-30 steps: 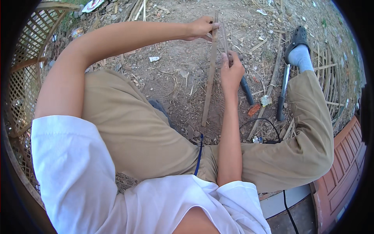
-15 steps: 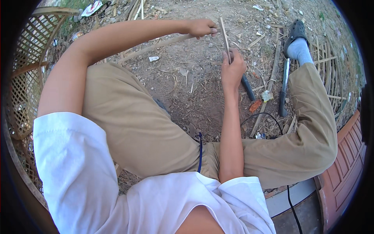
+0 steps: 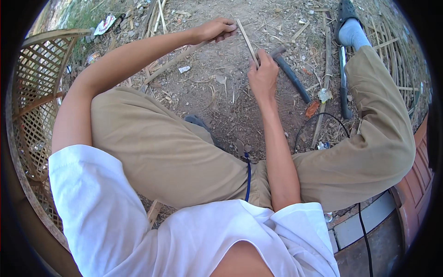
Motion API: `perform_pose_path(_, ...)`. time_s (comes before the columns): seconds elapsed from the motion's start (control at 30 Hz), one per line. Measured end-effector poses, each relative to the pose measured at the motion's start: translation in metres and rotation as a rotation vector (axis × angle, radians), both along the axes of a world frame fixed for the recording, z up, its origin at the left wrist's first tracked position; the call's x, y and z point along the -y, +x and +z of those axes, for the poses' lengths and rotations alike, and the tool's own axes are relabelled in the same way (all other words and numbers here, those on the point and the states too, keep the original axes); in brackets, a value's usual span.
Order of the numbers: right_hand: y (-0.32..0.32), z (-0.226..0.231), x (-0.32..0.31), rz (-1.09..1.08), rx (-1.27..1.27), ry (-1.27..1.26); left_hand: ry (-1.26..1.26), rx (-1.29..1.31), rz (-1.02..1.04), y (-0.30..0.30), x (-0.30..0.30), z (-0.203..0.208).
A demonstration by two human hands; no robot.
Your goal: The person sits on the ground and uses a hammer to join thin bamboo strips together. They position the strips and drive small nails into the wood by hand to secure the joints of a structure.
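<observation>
My right hand is closed round the near end of a thin, flat wooden strip, which slants up and away to the left. Close against the strip's far end are the fingers of my left hand. They are curled together, and what they pinch is hidden. Just beyond my right hand lies a hammer with a dark handle, its head partly beside my knuckles. A longer wooden stick runs under my left forearm, apparently on the ground.
A latticed cane chair back stands at the left. By my right shoe lies a long-bladed tool with a dark handle. Bundled wooden strips lie at far right. A black cable curves near my right leg; reddish moulded panel at lower right.
Both hands have moved left with the strip, the right one also slightly nearer the left. The hammer's head has come into view. My view has shifted a little.
</observation>
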State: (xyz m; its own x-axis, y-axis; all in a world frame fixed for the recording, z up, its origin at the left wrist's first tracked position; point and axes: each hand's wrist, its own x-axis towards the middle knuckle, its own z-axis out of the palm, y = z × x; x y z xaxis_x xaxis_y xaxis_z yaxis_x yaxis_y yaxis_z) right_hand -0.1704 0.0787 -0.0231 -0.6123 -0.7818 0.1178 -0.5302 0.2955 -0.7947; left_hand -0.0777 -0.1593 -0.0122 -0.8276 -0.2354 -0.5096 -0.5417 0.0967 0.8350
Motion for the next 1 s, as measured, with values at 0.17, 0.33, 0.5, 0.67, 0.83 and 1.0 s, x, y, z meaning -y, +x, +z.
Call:
perform_pose_path(0.17, 0.005, 0.01, 0.001, -0.016, 0.039, -0.004, 0.082, -0.072, 0.069, 0.008, 0.0, 0.004)
perform_pose_path(0.33, 0.0, 0.007, -0.002, -0.031, 0.037, -0.103, 0.055, -0.08, 0.068, 0.006, -0.009, 0.013)
perform_pose_path(0.5, 0.001, 0.015, -0.003, -0.007, 0.186, -0.054, 0.022, -0.066, 0.069, 0.012, -0.007, 0.02)
perform_pose_path(0.67, -0.001, 0.016, -0.007, -0.022, 0.088, -0.112, 0.033, -0.081, 0.074, 0.01, -0.017, 0.03)
perform_pose_path(0.83, 0.008, 0.035, -0.012, 0.002, 0.082, -0.065, 0.046, -0.085, 0.065, 0.016, -0.016, 0.037)
perform_pose_path(1.0, 0.026, 0.057, -0.019, -0.01, 0.141, -0.071, 0.031, -0.099, 0.053, 0.025, -0.018, 0.056)
